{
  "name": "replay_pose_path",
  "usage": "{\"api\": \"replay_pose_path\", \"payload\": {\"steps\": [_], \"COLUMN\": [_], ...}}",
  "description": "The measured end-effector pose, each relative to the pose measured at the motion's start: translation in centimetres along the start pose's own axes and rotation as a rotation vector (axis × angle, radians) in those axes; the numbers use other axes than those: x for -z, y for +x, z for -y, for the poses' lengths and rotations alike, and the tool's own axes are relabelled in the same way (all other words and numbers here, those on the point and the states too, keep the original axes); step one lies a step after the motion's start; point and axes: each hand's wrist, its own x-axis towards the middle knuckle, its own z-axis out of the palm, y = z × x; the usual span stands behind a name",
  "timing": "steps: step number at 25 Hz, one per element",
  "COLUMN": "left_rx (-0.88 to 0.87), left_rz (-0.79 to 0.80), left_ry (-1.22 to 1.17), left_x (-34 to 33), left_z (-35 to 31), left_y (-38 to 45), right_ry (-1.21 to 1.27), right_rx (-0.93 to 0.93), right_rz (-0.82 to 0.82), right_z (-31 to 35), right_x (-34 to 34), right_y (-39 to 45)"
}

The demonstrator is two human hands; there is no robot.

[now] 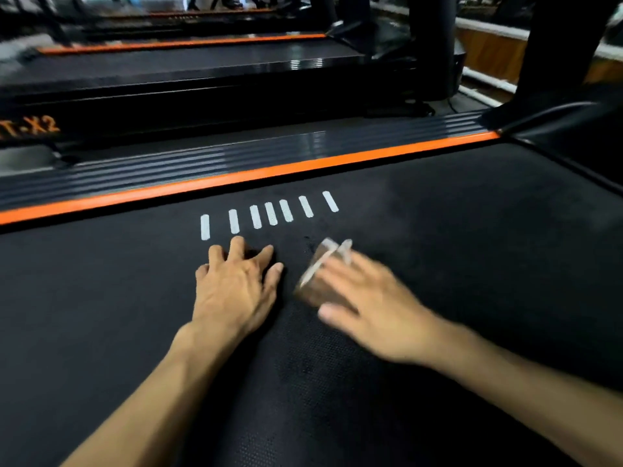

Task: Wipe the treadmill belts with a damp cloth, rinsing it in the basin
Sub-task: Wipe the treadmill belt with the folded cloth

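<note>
Left hand (236, 281) flat on treadmill belt (472, 237), fingers spread. Right hand (367, 298), blurred, presses brown cloth (315, 281) onto belt; fingers straight. White stripes (269, 214) just beyond.

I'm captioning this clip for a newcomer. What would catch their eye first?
Two hands on the black belt: the left hand rests flat, the blurred right hand presses a brown cloth beside it. Beyond them lie seven white marks and an orange strip along the belt's far edge.

We see our right hand (367, 305) smeared by motion blur over a half-hidden brownish cloth with pale edges (320, 274), its fold unreadable.
</note>
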Motion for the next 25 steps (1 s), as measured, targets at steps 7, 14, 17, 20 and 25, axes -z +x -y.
{"api": "replay_pose_path", "payload": {"steps": [7,14,17,20,25], "left_rx": [0.011,0.052,0.062,0.077,0.089], "left_rz": [0.022,0.046,0.025,0.004,0.121], "left_ry": [0.036,0.088,0.120,0.109,0.087], "left_x": [0.1,0.0,-0.4,-1.4,-1.9], "left_z": [-0.5,-2.1,-2.3,-2.3,-2.3], "left_y": [-0.2,0.5,1.1,0.7,1.1], "right_ry": [-0.007,-0.011,-0.022,-0.033,-0.021], "right_rx": [0.065,-0.320,0.013,0.256,0.084], "right_rz": [-0.039,-0.124,-0.072,0.014,-0.057], "right_z": [-5.3,-9.3,-1.9,1.7,-7.7], "right_x": [0.7,0.9,0.1,-0.2,0.7], "right_y": [-0.5,1.0,-3.8,-7.6,-1.7]}}
